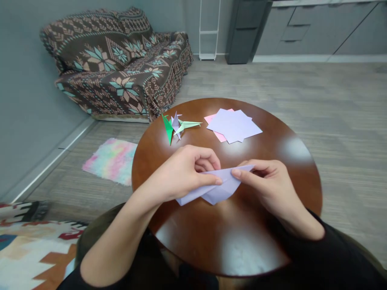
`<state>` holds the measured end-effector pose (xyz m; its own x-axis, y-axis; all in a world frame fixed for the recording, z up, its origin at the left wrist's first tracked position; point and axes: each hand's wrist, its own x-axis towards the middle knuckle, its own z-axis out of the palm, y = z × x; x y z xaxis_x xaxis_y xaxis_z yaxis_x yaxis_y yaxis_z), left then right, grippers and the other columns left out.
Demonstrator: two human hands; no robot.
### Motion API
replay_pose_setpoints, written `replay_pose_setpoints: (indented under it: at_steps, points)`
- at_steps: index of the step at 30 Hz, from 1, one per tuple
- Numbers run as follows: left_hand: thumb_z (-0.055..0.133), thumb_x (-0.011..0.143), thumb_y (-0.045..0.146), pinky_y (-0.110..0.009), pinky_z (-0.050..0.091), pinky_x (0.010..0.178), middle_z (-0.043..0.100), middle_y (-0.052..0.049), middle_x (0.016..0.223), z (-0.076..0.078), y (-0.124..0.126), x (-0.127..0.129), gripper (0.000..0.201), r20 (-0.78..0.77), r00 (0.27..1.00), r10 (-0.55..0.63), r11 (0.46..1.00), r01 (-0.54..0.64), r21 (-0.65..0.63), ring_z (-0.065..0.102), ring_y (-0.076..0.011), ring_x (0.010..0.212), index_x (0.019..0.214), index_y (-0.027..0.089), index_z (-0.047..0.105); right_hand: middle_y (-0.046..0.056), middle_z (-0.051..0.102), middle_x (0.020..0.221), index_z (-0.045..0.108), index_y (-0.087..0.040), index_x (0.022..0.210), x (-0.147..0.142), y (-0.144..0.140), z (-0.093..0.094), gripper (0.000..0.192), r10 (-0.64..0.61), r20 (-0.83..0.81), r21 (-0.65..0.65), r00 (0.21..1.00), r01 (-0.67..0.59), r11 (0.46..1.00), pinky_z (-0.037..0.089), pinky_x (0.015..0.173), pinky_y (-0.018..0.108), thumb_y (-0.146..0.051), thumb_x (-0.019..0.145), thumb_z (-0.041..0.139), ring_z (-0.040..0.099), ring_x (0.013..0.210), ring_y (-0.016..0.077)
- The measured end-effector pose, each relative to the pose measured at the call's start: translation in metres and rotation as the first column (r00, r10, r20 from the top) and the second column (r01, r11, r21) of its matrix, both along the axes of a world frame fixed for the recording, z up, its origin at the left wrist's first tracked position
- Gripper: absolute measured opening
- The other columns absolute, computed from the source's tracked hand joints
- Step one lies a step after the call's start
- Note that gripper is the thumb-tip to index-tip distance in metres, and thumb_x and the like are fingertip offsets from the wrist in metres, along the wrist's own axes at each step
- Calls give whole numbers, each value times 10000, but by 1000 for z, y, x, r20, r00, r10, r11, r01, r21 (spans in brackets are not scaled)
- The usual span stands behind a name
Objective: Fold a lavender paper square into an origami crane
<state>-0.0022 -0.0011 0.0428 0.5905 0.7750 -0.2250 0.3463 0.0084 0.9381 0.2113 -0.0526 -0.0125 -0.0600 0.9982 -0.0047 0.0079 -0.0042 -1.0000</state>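
Both hands hold one partly folded sheet of lilac origami paper point(219, 193) above the near half of the round table. My left hand point(193, 169) pinches its upper edge near the middle, thumb in front and fingers curled behind. At the paper's right-hand tip, my right hand point(266, 175) grips it between thumb and fingers. The paper's lower left end slants down beneath my left wrist. Farther off on the table stand a green paper crane point(167, 129), a lilac paper crane point(175, 124) and a pale green paper crane point(186, 126), close together.
Lilac and pink paper sheets point(232, 125) lie fanned in a pile at the far side of the brown table point(290, 189). Beyond are a sofa with a patterned cover point(121, 68), a fluffy pastel rug point(111, 161) and grey cabinets point(317, 32).
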Motion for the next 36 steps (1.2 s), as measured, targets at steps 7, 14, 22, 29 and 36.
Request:
replay_pose_setpoints:
  at_steps: [7, 14, 22, 29, 36]
  points:
    - [810, 736, 168, -167, 442, 545, 705, 4, 691, 0, 1, -1, 152, -8, 1000, 14, 1000, -14, -22, 628, -97, 613, 801, 137, 676, 21, 729, 662, 789, -227, 666, 5, 5, -10, 237, -151, -14, 78, 988, 152, 985, 468, 632, 298, -379, 843, 826, 605, 641, 169]
    - [831, 722, 179, -166, 434, 536, 707, 2, 668, -5, 1, 2, 177, 36, 999, 32, 999, -31, -39, 623, -99, 598, 801, 137, 677, 11, 759, 775, 815, -232, 819, 2, 4, -4, 122, -38, -14, 78, 999, 39, 996, 495, 665, 262, -349, 852, 822, 637, 713, 160]
    - [829, 753, 273, -170, 403, 495, 733, -28, 686, -6, 2, 1, 184, 10, 1000, 27, 998, -27, -56, 617, -110, 568, 796, 132, 719, 13, 689, 691, 772, -206, 718, 2, 3, -5, 190, -20, -35, 33, 999, 21, 999, 447, 589, 259, -346, 827, 838, 561, 660, 150]
    - [841, 735, 277, -168, 422, 498, 733, -30, 680, -3, 0, 1, 188, 17, 999, 35, 998, -34, -48, 633, -117, 582, 791, 130, 737, 5, 649, 660, 762, -199, 693, 2, 4, -10, 206, -20, -62, 28, 998, 22, 999, 405, 581, 276, -340, 819, 843, 532, 635, 147]
    - [807, 761, 224, -154, 389, 486, 728, -25, 681, 2, -2, 1, 122, -5, 999, 40, 995, -40, -91, 584, -89, 553, 805, 120, 760, -2, 641, 658, 749, -197, 678, 2, 3, -10, 222, -37, -63, 24, 997, 39, 999, 405, 609, 290, -336, 828, 836, 530, 634, 144]
